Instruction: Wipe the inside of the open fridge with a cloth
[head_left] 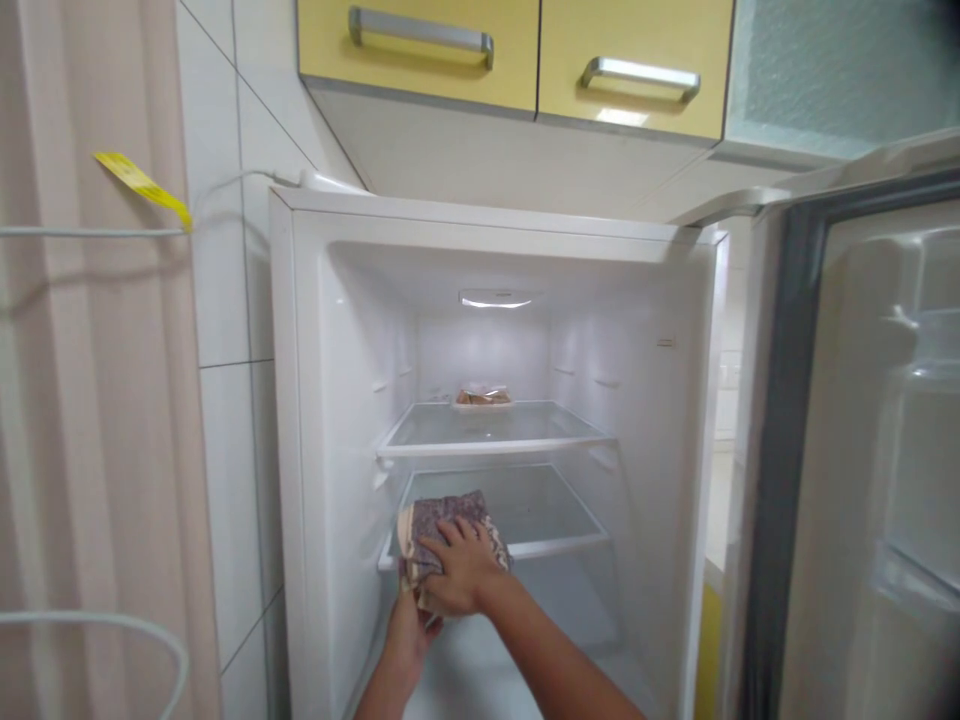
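A folded cloth (439,518), purplish grey with a cream edge, is between my two hands at the front left of the middle fridge shelf. My right hand (459,565) lies on top of it with the fingers spread over the fabric. From below, my left hand (409,630) grips its lower left side; those fingers are partly hidden by the cloth. The glass shelf (525,505) extends behind the cloth. On the upper shelf (487,428) a wrapped package of brown food (483,397) sits at the back.
The open fridge door (772,480) stands on the right. Yellow cabinets (420,60) hang above the fridge. At the left are a tiled wall (225,270), a beige curtain (97,420) and a white cable (90,232) with a yellow tag (142,184).
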